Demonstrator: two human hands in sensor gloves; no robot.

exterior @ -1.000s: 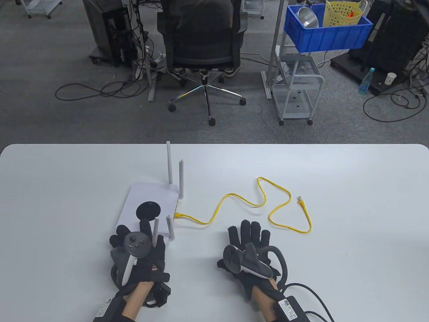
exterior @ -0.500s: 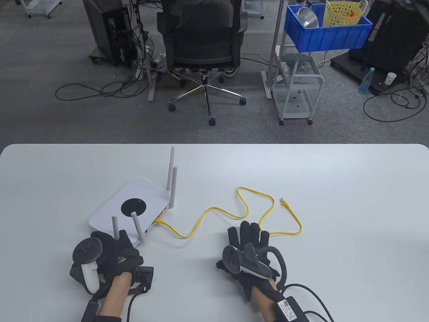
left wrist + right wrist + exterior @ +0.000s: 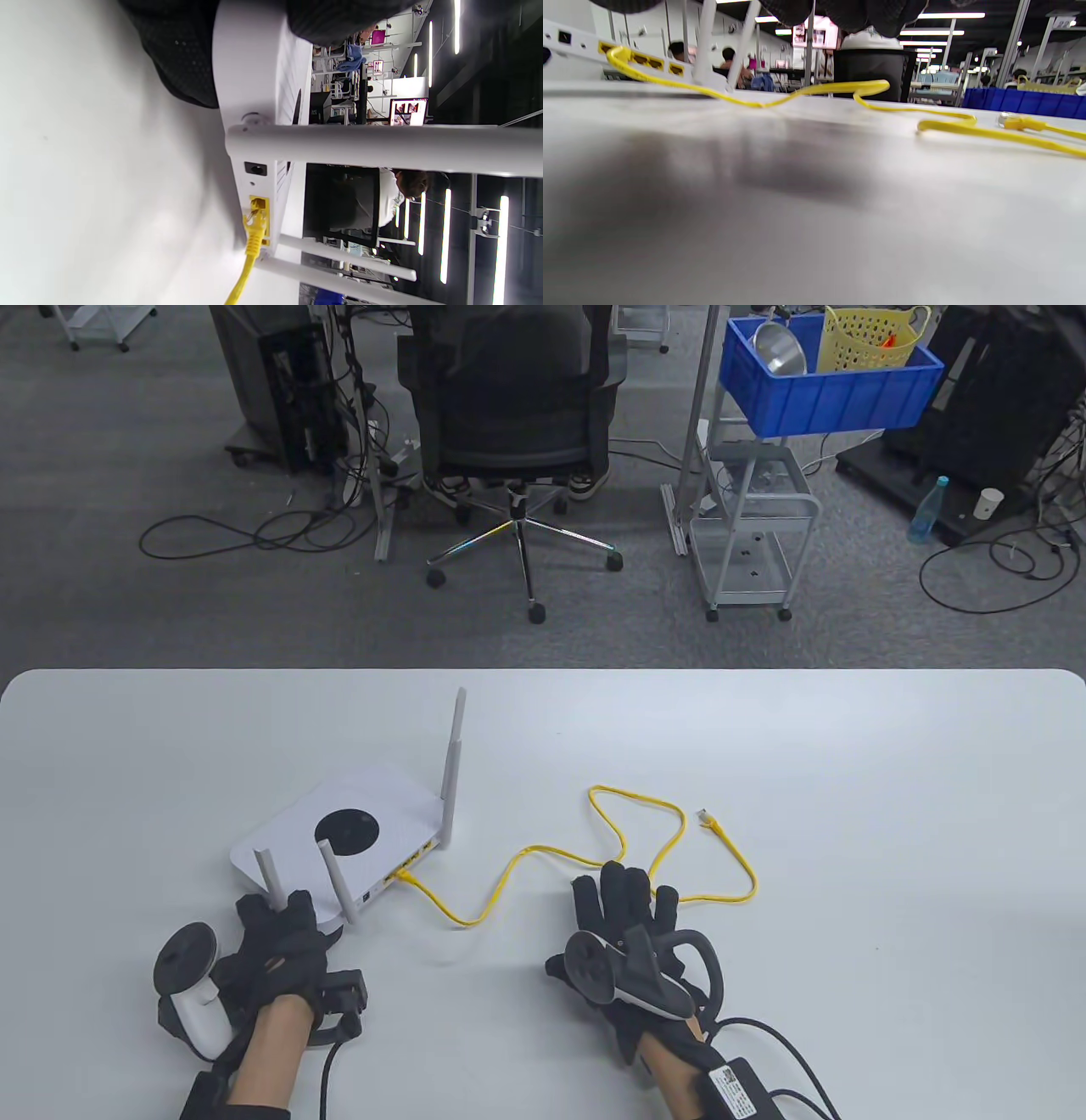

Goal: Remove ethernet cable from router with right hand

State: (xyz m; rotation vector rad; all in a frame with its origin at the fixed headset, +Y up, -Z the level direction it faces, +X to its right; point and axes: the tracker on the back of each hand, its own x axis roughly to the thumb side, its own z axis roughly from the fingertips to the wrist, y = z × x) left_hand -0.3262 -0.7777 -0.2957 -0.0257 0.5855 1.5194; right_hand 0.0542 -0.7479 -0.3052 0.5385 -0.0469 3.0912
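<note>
A white router [image 3: 339, 836] with four upright antennas lies flat on the left half of the white table [image 3: 891, 780], turned at an angle so that its port side faces right and toward the near edge. The left hand [image 3: 276, 946] grips the router's near corner, with gloved fingers wrapped around the body beside the two near antennas; in the left wrist view the dark glove covers the end of the casing [image 3: 250, 63]. A yellow ethernet cable [image 3: 509, 882] is plugged into a yellow port on the router's port side, where its connector [image 3: 256, 224] sits seated in the socket next to a small round power jack. From there the cable sags toward the near edge, rises into a loop in the middle of the table and runs on to the right, ending in a free plug [image 3: 707, 818] that lies on the tabletop. The right hand [image 3: 632, 933] lies palm down, fingers spread and flat on the table, holding nothing; its fingertips lie over or right at the cable where it passes beneath them, well apart from the plugged-in end.
</note>
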